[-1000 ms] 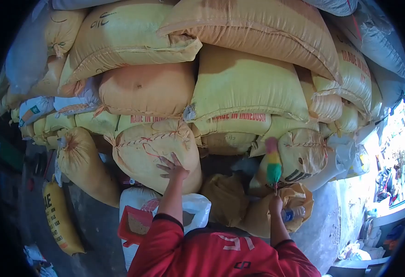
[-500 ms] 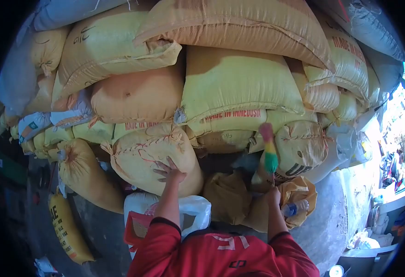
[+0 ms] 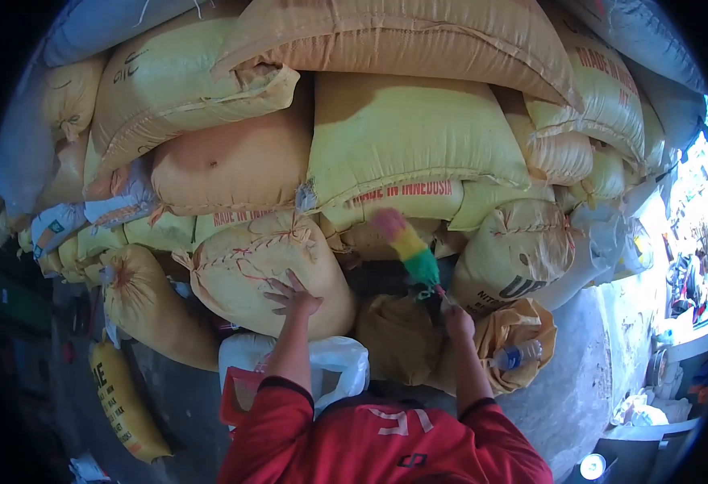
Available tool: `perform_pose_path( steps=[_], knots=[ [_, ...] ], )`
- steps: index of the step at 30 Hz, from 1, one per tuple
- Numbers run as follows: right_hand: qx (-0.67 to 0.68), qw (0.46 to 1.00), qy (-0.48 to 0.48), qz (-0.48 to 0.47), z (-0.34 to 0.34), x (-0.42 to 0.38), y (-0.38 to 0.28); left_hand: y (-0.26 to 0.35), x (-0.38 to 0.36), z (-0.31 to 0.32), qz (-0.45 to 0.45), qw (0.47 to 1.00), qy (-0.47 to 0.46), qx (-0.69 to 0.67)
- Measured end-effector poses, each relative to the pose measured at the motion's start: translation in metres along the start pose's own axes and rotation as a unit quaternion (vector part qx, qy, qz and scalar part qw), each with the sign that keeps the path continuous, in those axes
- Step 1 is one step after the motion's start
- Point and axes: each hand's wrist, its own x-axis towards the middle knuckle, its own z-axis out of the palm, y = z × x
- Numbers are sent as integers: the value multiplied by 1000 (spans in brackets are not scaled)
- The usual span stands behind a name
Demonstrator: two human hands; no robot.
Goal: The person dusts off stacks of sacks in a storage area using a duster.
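My left hand (image 3: pixel 296 298) lies with spread fingers against the front of a stitched, full sack (image 3: pixel 249 262). In my right hand (image 3: pixel 457 321) is the handle of a feather duster (image 3: pixel 410 248), its fluffy head striped pink, yellow and green. The duster's head tilts up and to the left, in front of the gap between the stitched sack and an upright sack with black print (image 3: pixel 519 246). Below my right hand stands an opened brown sack (image 3: pixel 535 323) with a clear plastic bottle (image 3: pixel 518 355) in its mouth.
Large full sacks (image 3: pixel 418 137) are piled high ahead. A white plastic bag (image 3: pixel 346 355) and a red scoop-like container (image 3: pixel 241 391) stand just before me. A yellow sack (image 3: pixel 124 403) leans at the left on the grey floor. Shelving with clutter (image 3: pixel 697 355) is at the right.
My right hand has moved slightly left, and the duster's head has swung left from nearly upright to a tilt. My left hand stays on the stitched sack.
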Motion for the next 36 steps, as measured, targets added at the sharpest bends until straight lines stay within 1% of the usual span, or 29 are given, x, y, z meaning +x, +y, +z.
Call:
perform_pose_path(
  steps=[2,3,4,5,6,8,9,11,14,15,16,17,18,21,23,24,26,27,29,32,36],
  knots=[
    [-8,999,-40,-10,24,12,59,2,-1,-2,-7,1000,-7,-2],
    [-9,999,-42,-9,41,12,94,1,1,0,-8,1000,-9,-1],
    [-19,999,-39,32,60,9,130,-1,3,4,-5,1000,-1,0],
    [-30,996,-34,71,68,9,146,-1,5,5,-1,1000,7,-1],
    [-32,997,-33,70,55,-1,129,0,5,3,-1,1000,7,-3],
    [67,989,-60,115,24,-41,73,-2,1,1,12,1000,1,-14],
    [65,989,-63,117,28,-47,65,-4,2,4,11,1000,-3,-12],
    [34,996,-75,19,34,-50,51,-3,5,6,13,1000,10,-15],
    [25,996,-80,12,20,-49,-3,-1,-2,0,13,1000,5,-16],
    [28,996,-81,11,22,-41,-11,-2,-1,-1,12,1000,7,-15],
    [29,998,-57,26,25,-31,-16,-3,-1,0,16,1000,6,-19],
    [29,998,-34,40,30,-23,-16,-3,-2,1,18,1000,5,-23],
    [29,998,-34,39,37,-15,-8,-3,-1,3,17,1000,5,-24],
    [66,996,-6,65,63,11,43,-2,2,3,9,1000,3,-16],
    [146,966,67,201,71,15,69,-2,4,4,11,1000,6,-15],
    [149,965,68,206,70,10,64,-1,3,1,14,1000,8,-10],
    [142,979,24,144,62,-5,48,1,-3,-1,4,1000,1,-8],
    [138,979,23,146,60,-11,38,1,-2,2,4,1000,-3,-7],
    [84,994,-16,62,57,-16,14,-2,3,4,9,1000,3,-23],
    [52,997,-42,41,44,-9,-19,-1,5,5,7,1000,7,-13],
    [77,997,-8,31,49,10,5,1,1,0,2,1000,-4,-5]
  ],
)
